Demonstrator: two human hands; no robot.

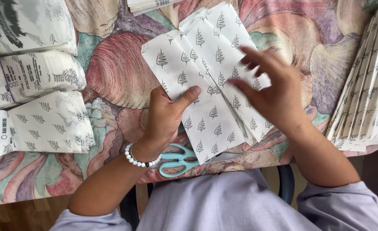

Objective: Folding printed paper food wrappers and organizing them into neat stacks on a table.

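— What is being handled, and where is it found?

— A small fan of white paper bags printed with grey tree shapes is laid flat on the patterned tablecloth, near the middle of the table and just ahead of the person's body.

— How are the bags gripped?

— The lower left edge of the fan is pressed down by the left hand, thumb stretched across the paper and fingers tucked beneath or behind it. The right hand is held over the right side of the fan with fingers spread; whether the paper is touched cannot be told.

— What is seen around them?

— Teal-handled scissors are partly covered by the bags' lower end. A beaded bracelet is worn on the left wrist. Stacked bundles of bags are piled at the left, and a fanned row of bags is spread at the right.
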